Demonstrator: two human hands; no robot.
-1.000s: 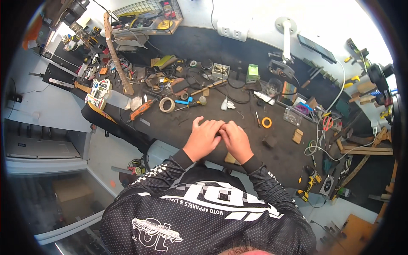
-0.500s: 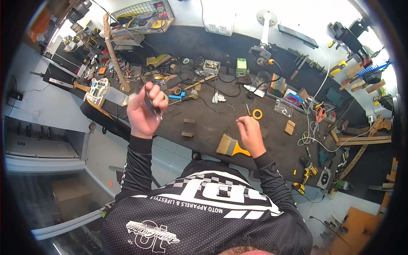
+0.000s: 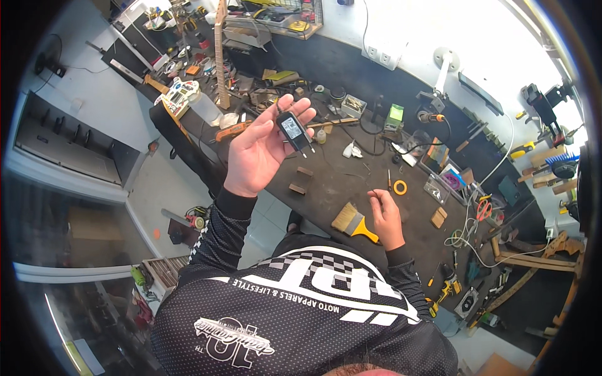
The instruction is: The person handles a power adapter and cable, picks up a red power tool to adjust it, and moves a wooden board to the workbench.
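Head view: beyond the adapter [image 3: 292,130], an open box [image 3: 352,113] holds small pieces [image 3: 355,103].

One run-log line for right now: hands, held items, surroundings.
left hand: holds black two-pin adapter | right hand: pinched, any held item unclear | nearby: paintbrush on dark bench, yellow ring

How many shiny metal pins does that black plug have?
2. Both pins stick out of the lower end of the black plug in the left hand: one pin on the left, the other just right of it.
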